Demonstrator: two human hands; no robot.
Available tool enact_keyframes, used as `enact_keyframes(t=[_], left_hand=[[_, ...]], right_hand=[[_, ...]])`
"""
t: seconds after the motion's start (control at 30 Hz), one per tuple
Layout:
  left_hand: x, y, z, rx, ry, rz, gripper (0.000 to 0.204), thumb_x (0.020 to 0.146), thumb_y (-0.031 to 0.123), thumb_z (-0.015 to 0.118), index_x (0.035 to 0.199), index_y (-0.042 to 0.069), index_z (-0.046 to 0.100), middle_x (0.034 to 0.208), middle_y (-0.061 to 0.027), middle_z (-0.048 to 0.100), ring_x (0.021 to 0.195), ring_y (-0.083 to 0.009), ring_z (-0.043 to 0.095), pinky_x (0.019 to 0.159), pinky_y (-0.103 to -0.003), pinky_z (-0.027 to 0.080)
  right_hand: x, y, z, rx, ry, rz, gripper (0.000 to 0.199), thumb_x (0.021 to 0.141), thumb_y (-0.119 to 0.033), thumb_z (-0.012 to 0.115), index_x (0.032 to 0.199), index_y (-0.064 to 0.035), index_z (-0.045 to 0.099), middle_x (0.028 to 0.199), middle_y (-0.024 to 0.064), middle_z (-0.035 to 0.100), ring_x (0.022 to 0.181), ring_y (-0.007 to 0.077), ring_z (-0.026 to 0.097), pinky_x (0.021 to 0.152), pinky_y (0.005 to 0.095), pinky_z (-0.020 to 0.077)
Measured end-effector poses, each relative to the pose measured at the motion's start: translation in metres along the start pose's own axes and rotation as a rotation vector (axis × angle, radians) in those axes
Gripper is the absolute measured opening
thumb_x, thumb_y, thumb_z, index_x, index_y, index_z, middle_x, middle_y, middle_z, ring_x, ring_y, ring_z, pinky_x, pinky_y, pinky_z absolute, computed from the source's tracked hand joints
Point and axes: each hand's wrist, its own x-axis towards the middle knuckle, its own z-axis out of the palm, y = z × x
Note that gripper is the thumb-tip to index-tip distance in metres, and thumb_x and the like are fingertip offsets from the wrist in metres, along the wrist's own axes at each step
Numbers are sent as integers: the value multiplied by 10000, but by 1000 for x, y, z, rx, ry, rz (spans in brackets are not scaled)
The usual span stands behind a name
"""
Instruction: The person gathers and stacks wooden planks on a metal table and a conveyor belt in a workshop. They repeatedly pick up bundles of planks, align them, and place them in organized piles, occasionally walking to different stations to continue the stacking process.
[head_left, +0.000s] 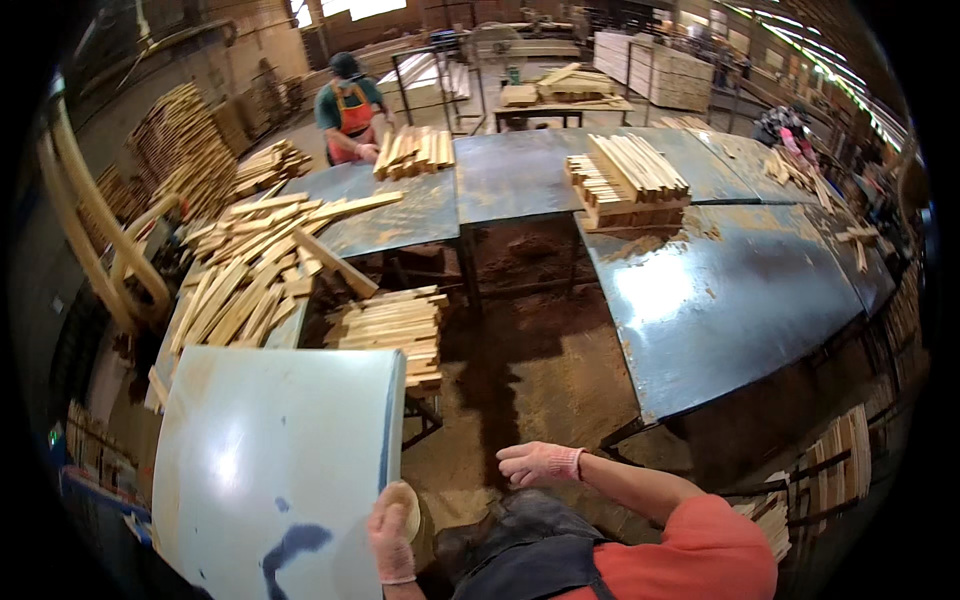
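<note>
My left hand [391, 535], in a pinkish work glove, is beside the right edge of a large pale blue-white panel [230, 440] with dark blue patches. Its fingers are curled against a pale rounded piece [413, 512], mostly hidden by the hand, so its kind is unclear. In front of my body, my right hand [538, 463] hangs over the floor in a similar glove. Its fingers are loosely bent and apart, with nothing in them. Beyond the panel, a stack of short wooden strips [392, 335] is nearest to both hands.
Loose wooden strips [245, 285] cover the table at the left. A metal-topped table [730, 290] stands at the right, with a neat stack of strips [640, 168] at its far end. A co-worker [350, 110] handles strips at the far left. Sawdust lies on the floor [530, 400].
</note>
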Motion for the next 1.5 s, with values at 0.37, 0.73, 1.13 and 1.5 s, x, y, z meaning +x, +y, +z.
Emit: enact_keyframes(t=[0.37, 0.73, 1.13, 1.5], left_hand=[[198, -52, 166, 62, -493, -487, 514, 1069, 70, 718, 1546, -82, 598, 1498, -194, 687, 1366, -260, 660, 1204, -354, 487], [450, -44, 322, 423, -790, -335, 651, 1061, 301, 750, 1583, -47, 578, 1544, -185, 676, 1423, -240, 634, 1196, -344, 484], [606, -111, 388, 626, -686, -489, 623, 1057, 379, 709, 1523, -30, 648, 1522, -186, 697, 1431, -262, 631, 1207, -356, 466], [749, -118, 558, 393, -466, -623, 531, 1080, 322, 741, 1500, 2, 681, 1269, -50, 756, 1129, -162, 681, 1010, -321, 542]], right_hand=[[-33, -39, -132, 113, 421, -244, 138, 1136, -233, 653, 1090, -126, 580, 959, -5, 593, 782, 128, 538, 664, 311, 482], [-5, -283, -192, 305, 360, -529, 111, 1114, -100, 456, 1011, -141, 467, 946, 54, 478, 775, 205, 490, 657, 353, 401], [47, -473, -259, 198, 660, -410, 151, 1080, -140, 665, 987, -169, 550, 815, -17, 486, 684, 150, 494, 618, 325, 443], [80, -786, -323, -29, 534, -433, 237, 1074, -117, 564, 865, -193, 481, 763, -40, 439, 594, 136, 473, 526, 322, 354]])
